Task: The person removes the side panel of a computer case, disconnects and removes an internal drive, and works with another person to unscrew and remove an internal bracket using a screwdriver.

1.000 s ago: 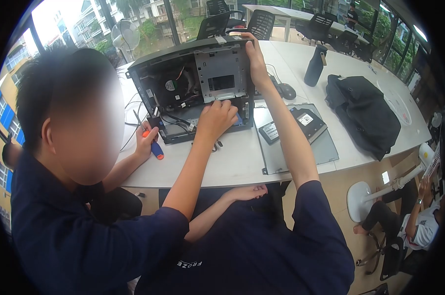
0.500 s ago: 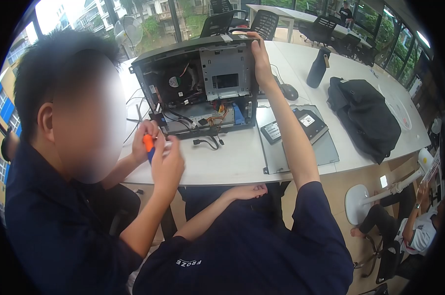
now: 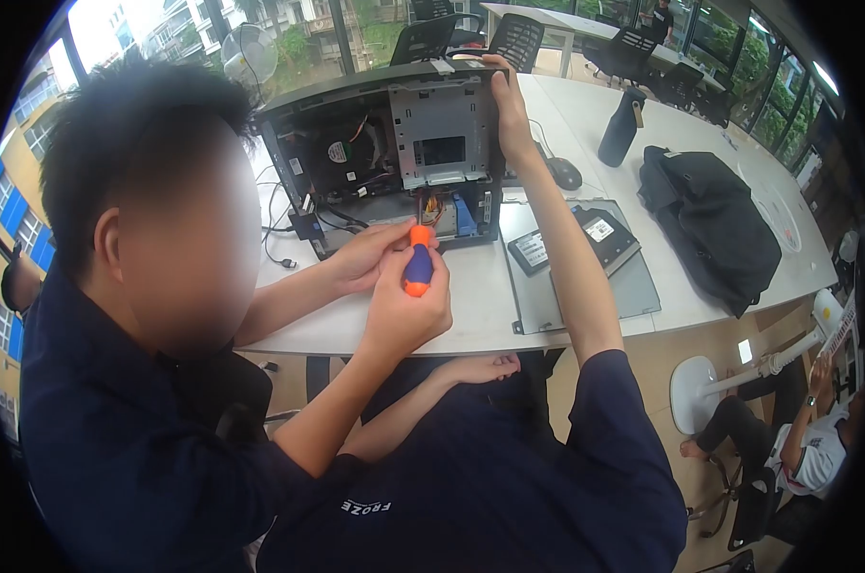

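Observation:
An open computer case (image 3: 356, 91) stands on edge on the white table, its fan, metal bracket and wires showing. My right hand (image 3: 511, 100) grips the case at its upper right corner. Low in the view, my left hand (image 3: 488, 369) rests near my lap with its fingers curled; whether it holds anything does not show. A co-worker at the left has both hands at the case's lower edge, holding an orange and blue screwdriver (image 3: 418, 267) whose shaft points into the case.
Right of the case, a metal panel (image 3: 633, 296) carries a drive (image 3: 599, 234) and another flat part. Behind them lie a mouse (image 3: 563, 173), a dark bottle (image 3: 621, 129) and a black bag (image 3: 709, 224). Another person sits at the far right.
The co-worker's hand left the case interior, met the screwdriver at the left, and both hands brought it to the case's lower middle. My hands have barely moved.

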Demonstrator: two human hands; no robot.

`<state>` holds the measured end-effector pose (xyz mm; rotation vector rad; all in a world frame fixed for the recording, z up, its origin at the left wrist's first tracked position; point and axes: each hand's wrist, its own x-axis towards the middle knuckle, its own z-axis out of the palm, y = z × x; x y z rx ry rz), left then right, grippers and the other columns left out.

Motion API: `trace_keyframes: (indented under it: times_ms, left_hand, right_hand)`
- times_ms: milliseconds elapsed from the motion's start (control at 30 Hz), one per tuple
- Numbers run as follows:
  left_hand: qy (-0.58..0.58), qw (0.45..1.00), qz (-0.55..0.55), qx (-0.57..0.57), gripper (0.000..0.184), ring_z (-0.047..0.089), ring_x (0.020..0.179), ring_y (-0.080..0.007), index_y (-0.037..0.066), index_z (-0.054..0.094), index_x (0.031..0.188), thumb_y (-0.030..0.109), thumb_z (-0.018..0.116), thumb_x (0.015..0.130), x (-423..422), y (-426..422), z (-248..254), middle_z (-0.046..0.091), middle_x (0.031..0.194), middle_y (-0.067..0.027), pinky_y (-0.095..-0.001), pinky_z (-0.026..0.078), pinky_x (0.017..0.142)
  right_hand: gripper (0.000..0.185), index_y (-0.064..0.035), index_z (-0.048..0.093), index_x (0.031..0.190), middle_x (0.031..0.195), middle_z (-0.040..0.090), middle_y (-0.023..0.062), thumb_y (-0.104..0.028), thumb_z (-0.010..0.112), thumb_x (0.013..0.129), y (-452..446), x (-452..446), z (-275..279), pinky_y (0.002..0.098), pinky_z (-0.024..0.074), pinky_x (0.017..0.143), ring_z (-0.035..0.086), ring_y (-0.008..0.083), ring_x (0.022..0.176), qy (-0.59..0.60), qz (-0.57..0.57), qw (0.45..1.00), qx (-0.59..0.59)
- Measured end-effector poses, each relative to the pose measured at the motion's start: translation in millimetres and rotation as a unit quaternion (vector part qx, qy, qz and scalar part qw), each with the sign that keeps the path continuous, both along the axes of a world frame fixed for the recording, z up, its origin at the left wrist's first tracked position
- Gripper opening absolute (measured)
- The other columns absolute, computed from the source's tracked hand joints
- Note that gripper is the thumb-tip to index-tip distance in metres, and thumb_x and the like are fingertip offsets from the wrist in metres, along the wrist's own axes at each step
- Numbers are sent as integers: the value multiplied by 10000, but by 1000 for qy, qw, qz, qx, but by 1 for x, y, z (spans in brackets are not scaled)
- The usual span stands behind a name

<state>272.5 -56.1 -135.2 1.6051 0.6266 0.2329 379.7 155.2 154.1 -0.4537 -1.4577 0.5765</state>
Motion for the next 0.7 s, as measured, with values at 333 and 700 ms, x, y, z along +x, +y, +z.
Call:
trace_keyframes:
  times_ms: [333,700]
  left_hand:
    - [0,1000,-5,-14,331,584,795,-114,11,631,1106,314,542,1005,0,1,-3,631,921,-20,-270,498,746]
    - [-6,1000,-2,-2,324,589,799,-119,10,632,1106,306,555,996,-1,2,-9,637,928,-22,-267,501,753]
  right_hand:
    - [448,-85,485,1356,1287,518,66,-413,436,1055,1,0,0,279,351,1024,493,164,1124,-3,2,1000,8]
    - [470,-83,472,1357,1219,549,67,-439,431,1053,-3,-1,1,272,370,995,511,150,1087,0,14,1000,-4]
